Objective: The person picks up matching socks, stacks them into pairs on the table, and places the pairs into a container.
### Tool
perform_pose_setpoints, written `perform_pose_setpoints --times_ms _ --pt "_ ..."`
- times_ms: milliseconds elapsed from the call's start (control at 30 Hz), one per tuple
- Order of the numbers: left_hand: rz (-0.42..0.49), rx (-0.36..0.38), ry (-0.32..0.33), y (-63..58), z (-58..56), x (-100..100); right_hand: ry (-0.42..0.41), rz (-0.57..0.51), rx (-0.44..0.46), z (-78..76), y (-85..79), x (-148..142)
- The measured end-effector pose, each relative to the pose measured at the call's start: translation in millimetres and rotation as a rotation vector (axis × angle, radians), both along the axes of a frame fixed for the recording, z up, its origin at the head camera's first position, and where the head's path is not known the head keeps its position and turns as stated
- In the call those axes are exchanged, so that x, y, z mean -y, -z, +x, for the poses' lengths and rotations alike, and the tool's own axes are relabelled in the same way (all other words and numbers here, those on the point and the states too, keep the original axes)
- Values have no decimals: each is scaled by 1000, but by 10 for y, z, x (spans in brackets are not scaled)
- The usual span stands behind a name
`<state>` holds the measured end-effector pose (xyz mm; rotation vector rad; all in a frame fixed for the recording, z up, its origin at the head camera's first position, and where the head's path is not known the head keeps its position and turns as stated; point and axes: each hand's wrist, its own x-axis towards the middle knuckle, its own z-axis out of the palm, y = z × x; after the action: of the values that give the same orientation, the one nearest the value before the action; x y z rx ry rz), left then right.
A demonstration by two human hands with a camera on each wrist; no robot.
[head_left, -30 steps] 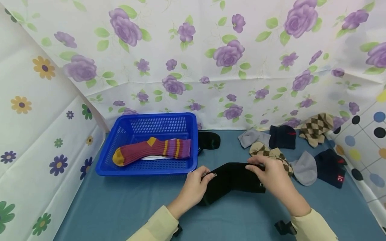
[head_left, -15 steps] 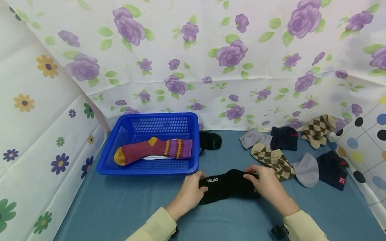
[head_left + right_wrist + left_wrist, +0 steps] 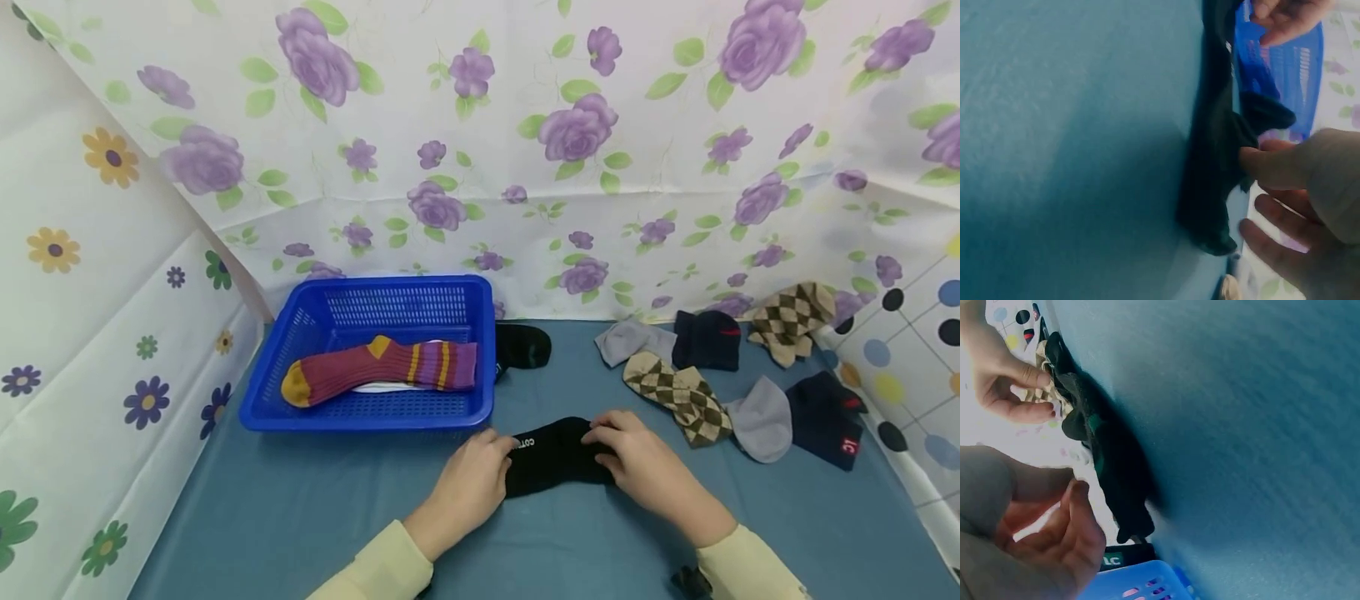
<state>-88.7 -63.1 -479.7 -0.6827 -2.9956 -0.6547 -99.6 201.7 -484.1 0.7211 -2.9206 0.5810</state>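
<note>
A black sock with white lettering lies on the blue cloth between the two hands. At its left end is the left hand; in the left wrist view its loosely bent fingers appear just apart from the fabric. The right hand pinches the sock's right part, its thumb against a raised fold in the right wrist view. Beside the basket lies another black sock, partly hidden by the basket's wall.
A blue basket holds a maroon striped sock over something white. To the right lie checkered socks, grey socks and navy socks. Flowered sheets rise behind and at the sides.
The black sock has been lowered from a lifted position onto the cloth. My right hand has moved left along it, and my left hand has loosened its pinch at the left end.
</note>
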Motion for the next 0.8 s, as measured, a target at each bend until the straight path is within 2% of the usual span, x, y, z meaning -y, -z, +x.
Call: perform_pose_setpoints --times_ms 100,167,300,400,800 --pt "-19 145 25 -2 -17 5 -16 30 56 6 64 18" --pt "-52 202 34 5 -28 12 0 32 79 12 102 18" --pt "-91 216 26 10 -63 38 8 23 81 9 146 28" --pt "-88 215 2 10 -81 62 2 29 91 3 149 46" --pt "-2 313 -8 44 -129 88 -15 87 176 -36 181 46"
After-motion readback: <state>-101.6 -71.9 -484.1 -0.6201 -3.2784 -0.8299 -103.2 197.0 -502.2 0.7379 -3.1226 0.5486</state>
